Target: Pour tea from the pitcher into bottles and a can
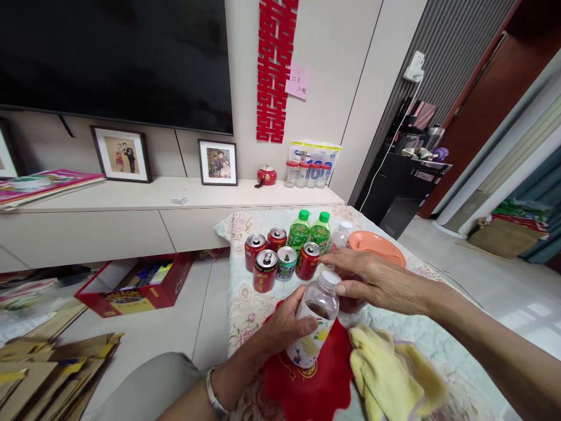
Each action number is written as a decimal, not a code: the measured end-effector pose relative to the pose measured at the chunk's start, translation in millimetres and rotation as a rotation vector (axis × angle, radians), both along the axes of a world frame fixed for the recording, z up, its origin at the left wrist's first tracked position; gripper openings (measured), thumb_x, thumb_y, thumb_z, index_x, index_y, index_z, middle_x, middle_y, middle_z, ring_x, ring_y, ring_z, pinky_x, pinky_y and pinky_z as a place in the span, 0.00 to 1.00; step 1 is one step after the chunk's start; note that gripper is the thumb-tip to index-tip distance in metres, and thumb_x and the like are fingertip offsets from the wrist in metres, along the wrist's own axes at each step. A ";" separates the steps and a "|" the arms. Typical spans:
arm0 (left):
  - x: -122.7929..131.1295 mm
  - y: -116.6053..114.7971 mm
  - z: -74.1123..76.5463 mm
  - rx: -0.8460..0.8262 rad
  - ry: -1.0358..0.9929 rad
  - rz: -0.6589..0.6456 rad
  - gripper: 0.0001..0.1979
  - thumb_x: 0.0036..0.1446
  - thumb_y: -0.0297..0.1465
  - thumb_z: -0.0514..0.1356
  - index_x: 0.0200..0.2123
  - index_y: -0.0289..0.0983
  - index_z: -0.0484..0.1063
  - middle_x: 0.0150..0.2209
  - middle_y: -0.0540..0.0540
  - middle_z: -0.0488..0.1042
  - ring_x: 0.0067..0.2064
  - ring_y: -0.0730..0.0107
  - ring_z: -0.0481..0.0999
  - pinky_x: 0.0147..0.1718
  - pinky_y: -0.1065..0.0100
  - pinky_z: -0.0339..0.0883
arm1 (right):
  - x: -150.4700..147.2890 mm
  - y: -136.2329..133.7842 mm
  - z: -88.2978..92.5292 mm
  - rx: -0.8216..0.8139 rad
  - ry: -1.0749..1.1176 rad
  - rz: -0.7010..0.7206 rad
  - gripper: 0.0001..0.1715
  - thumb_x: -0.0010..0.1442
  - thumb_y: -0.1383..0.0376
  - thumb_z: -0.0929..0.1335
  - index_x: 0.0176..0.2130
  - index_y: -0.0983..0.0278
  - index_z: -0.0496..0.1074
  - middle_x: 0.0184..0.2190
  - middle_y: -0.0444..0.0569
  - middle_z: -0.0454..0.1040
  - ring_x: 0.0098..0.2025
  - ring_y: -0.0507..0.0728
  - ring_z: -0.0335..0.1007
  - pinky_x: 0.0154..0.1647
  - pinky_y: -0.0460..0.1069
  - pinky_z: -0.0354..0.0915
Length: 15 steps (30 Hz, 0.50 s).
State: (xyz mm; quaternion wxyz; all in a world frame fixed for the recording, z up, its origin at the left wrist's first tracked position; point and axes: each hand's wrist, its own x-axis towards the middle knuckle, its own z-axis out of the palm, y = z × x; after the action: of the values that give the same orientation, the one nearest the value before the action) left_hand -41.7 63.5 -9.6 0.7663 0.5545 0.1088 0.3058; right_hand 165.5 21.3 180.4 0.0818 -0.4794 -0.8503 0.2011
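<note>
My left hand (pixel 284 327) is wrapped round a clear plastic bottle (pixel 312 342) with a white cap and a fruit-patterned label. Its base is over a red scalloped mat (pixel 289 386), and the bottle leans slightly. My right hand (pixel 372 279) reaches across with fingers stretched out, its thumb tip beside the cap. Partly hidden behind that hand are a second clear bottle (pixel 342 234) and a container with dark reddish contents. Just beyond stand several red drink cans (pixel 265 273), a green-and-silver can (pixel 286 266) and two green-capped bottles (pixel 300 231).
An orange plate (pixel 379 247) lies at the table's far right. A crumpled yellow cloth (pixel 390 374) rests near my right forearm on the floral tablecloth (pixel 245 304). Behind, a white cabinet (pixel 170 196) carries framed photos and jars. A red box (pixel 135 286) sits on the floor, left.
</note>
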 end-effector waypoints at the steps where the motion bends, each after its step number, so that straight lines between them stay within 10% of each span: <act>1: 0.1 0.2 -0.7 0.000 0.003 0.003 0.40 0.51 0.55 0.75 0.58 0.37 0.70 0.48 0.45 0.77 0.48 0.57 0.75 0.49 0.62 0.66 | 0.5 0.2 0.3 0.002 0.026 0.032 0.27 0.76 0.56 0.64 0.68 0.64 0.68 0.59 0.56 0.75 0.59 0.62 0.72 0.59 0.57 0.65; 5: 0.2 -0.2 -0.8 -0.004 0.007 -0.015 0.38 0.51 0.55 0.74 0.56 0.38 0.70 0.45 0.46 0.77 0.44 0.60 0.75 0.45 0.63 0.66 | -1.9 1.0 -0.6 -0.006 0.053 0.121 0.20 0.75 0.68 0.61 0.61 0.64 0.72 0.54 0.54 0.77 0.54 0.58 0.73 0.56 0.53 0.67; 15: -0.2 -2.3 0.9 0.019 0.024 -0.002 0.39 0.52 0.56 0.73 0.58 0.38 0.69 0.48 0.45 0.78 0.47 0.58 0.75 0.46 0.63 0.66 | -12.1 0.5 -14.3 0.075 -0.095 -0.071 0.13 0.75 0.62 0.62 0.42 0.63 0.73 0.41 0.52 0.76 0.42 0.61 0.70 0.47 0.57 0.64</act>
State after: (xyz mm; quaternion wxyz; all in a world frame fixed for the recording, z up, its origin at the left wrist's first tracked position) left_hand -41.9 61.2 -8.7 0.7598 0.5655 0.1147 0.2995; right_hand 153.3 21.8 166.2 0.0663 -0.5147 -0.8427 0.1433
